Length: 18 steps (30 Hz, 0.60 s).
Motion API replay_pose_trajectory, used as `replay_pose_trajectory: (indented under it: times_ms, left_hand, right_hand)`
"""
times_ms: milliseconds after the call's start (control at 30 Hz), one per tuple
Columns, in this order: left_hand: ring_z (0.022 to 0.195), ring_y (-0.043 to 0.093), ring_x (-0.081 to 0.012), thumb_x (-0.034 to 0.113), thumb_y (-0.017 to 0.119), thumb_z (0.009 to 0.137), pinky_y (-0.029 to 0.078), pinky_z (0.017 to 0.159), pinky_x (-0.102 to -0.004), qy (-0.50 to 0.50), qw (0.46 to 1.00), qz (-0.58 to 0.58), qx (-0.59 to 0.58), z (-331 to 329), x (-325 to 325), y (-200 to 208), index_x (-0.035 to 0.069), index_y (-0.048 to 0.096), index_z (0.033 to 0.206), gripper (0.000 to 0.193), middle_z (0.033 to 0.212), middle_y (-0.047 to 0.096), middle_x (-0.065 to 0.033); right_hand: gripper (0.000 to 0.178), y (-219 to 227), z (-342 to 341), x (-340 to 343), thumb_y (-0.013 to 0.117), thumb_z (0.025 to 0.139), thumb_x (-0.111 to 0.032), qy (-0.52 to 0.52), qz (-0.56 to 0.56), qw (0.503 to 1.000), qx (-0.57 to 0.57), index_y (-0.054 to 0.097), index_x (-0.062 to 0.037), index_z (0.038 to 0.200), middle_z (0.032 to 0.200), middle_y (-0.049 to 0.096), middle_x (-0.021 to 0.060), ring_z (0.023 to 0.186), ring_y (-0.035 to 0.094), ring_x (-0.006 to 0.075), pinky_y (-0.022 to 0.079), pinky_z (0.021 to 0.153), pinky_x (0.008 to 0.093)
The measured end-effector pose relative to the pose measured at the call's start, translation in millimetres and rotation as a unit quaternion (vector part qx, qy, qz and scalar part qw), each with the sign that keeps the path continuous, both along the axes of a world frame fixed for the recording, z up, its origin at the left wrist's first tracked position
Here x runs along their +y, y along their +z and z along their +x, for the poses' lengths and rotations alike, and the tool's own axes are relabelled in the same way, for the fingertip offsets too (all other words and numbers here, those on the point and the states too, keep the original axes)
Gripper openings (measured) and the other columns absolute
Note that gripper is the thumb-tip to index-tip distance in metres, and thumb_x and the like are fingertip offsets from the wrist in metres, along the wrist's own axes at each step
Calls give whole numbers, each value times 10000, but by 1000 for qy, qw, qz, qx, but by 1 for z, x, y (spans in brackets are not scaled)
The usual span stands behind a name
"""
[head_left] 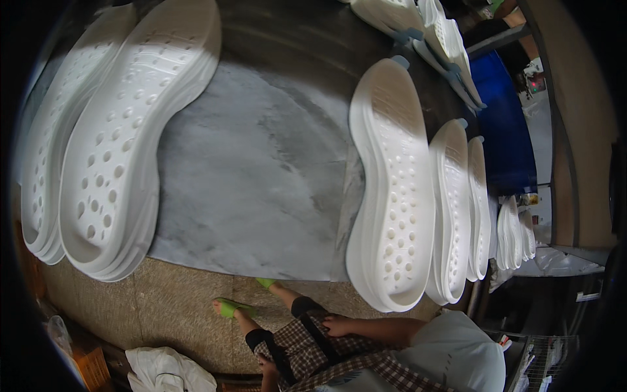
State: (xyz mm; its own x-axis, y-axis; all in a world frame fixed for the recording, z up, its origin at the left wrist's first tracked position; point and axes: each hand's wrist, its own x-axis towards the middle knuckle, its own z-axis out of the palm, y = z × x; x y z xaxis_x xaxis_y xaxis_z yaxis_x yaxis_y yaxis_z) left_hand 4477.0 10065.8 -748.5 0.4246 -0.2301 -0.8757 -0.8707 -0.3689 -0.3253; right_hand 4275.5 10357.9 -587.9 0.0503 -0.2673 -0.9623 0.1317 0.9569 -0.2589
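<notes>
Two big white soles point(111, 150) lie side by side on the desk's left, tread up. The grey sheet point(255, 170) mid-desk is bare. Below the desk edge point(196, 258) the left hand point(264, 366) sits by a knee, too small to tell its fingers. The right hand point(336, 325) rests on checked shorts point(307, 346), fingers slack and holding nothing. Looks like a pause btwn pieces – neither hand touches a sole. The nearest sole point(392, 196) is well above the hands, so lifting it would need a reach up from the lap. A row of soles point(457, 209) stands just beside it. Wire basket point(548, 359) at far right – contents can't be made out.
</notes>
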Motion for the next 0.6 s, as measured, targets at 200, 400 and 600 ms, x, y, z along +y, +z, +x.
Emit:
replay_pose_trajectory:
  times_ms: [200, 400, 600]
  left_hand:
    - [1256, 307, -389, 223, 368, 963, 433, 920, -476, -288, 949, 130, -7, -67, 11, 71, 234, -47, 1431, 626, 1458, 86, -190]
    - [1213, 356, -400, 191, 407, 949, 450, 894, -487, -330, 934, 136, -26, -54, 10, 55, 250, -38, 1430, 658, 1444, 118, -198]
    - [1243, 336, -381, 207, 412, 948, 419, 934, -478, -218, 964, 150, -18, -43, -6, 40, 216, 15, 1435, 629, 1456, 116, -177]
  right_hand:
    - [606, 8, -9, 4, 534, 800, -382, -31, -24, 999, -6, 407, -38, 1283, 1399, 286, 206, 1273, 299, 364, 292, 1034, 409]
    - [611, 8, -13, 4, 497, 839, -391, -4, -18, 1000, -17, 354, -68, 1338, 1442, 207, 183, 1298, 258, 353, 283, 1041, 410]
    - [603, 17, -28, -10, 444, 882, -403, -2, -25, 999, -27, 311, -84, 1376, 1464, 156, 163, 1324, 215, 335, 266, 1053, 404]
